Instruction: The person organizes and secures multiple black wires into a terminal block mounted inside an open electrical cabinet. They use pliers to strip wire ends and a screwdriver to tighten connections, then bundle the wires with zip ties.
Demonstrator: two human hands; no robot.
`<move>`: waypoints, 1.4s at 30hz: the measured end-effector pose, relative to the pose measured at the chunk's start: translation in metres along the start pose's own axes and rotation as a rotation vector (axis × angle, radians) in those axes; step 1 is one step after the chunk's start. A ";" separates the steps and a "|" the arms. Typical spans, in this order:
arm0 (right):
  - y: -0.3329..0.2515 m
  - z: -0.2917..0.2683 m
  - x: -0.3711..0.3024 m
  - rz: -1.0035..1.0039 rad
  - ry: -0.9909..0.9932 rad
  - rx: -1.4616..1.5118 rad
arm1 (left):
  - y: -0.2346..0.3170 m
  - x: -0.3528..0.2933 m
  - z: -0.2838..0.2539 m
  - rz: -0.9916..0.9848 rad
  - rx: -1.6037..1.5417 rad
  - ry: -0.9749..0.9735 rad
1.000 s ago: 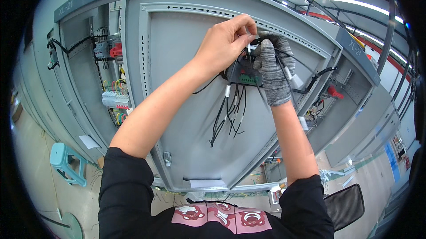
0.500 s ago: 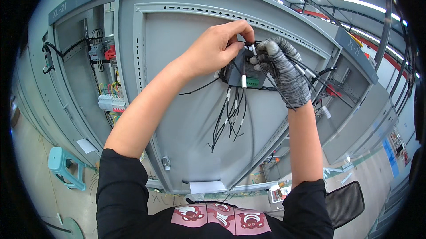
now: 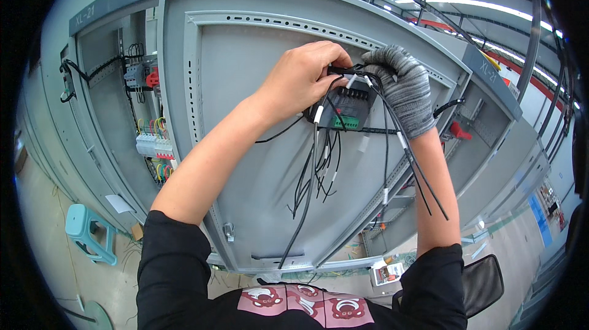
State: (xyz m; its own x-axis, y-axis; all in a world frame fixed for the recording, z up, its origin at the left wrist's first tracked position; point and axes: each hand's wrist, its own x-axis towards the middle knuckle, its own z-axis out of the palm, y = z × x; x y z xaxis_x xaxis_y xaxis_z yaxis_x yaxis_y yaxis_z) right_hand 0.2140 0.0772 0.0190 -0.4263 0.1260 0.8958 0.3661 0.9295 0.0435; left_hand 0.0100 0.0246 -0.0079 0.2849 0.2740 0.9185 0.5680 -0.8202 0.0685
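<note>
A dark box-shaped device (image 3: 362, 108) with a green terminal block (image 3: 347, 122) is mounted on the inside of a grey cabinet door. Along its top edge runs a bundle of black wires (image 3: 338, 72), pinched between the thumb and fingers of my bare left hand (image 3: 305, 75). My right hand (image 3: 404, 89), in a grey knit glove, curls its fingers at the bundle's other end by the device's top right corner; its fingertips are partly hidden. Loose black wires (image 3: 410, 157) with white sleeves hang down across my right forearm. Several shorter wires (image 3: 317, 164) dangle below the device.
The grey door panel (image 3: 264, 207) has a perforated frame around it. Open cabinets with breakers (image 3: 153, 145) and wiring stand to the left, and another with a red part (image 3: 460, 130) to the right. A light-blue stool (image 3: 91, 232) stands on the floor at lower left.
The wires that stuck out past my gloved hand now hang downward. My right hand has shifted slightly right and turned, uncovering more of the device. My left hand is slightly lower.
</note>
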 end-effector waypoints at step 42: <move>-0.035 0.037 -0.026 0.555 0.062 1.155 | -0.008 -0.009 0.010 -0.010 -0.208 0.145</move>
State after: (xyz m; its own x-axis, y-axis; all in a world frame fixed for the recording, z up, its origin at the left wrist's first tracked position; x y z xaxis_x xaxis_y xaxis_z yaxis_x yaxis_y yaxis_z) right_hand 0.1815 0.0542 -0.0224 -0.3975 0.6041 0.6907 -0.4583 0.5214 -0.7198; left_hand 0.0112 0.0338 -0.0203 0.1575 0.2200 0.9627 0.3953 -0.9074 0.1427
